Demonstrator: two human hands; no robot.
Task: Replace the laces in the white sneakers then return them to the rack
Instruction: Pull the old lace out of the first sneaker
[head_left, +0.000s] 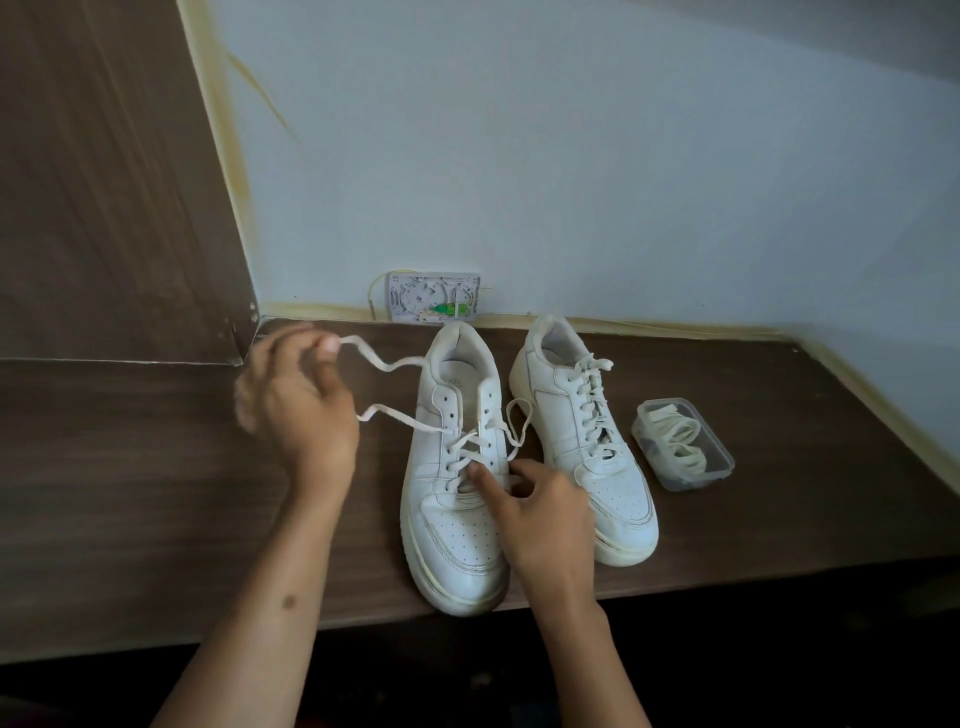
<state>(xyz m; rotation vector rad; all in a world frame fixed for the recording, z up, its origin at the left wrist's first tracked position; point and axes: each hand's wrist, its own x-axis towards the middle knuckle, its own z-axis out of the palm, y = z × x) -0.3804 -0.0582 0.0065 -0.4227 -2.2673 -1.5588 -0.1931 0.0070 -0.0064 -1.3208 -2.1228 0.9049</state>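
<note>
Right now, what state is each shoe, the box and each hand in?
Left shoe: partly unlaced, upper eyelets empty.
Right shoe: fully laced.
Box: open, laces inside.
Left hand: pinches the lace end, lifted.
Right hand: fingers on the left shoe's lacing.

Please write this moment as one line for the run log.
left hand: pinches lace end | right hand: on left sneaker lacing | right sneaker: laced | container: holds laces

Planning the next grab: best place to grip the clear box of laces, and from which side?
Grip the clear box across its two long walls, from above. It sits upright and lidless on the desk, laces heaped inside, so the rim is exposed. Its left wall lies close to the right sneaker, so a sideways approach looks cramped.
</note>
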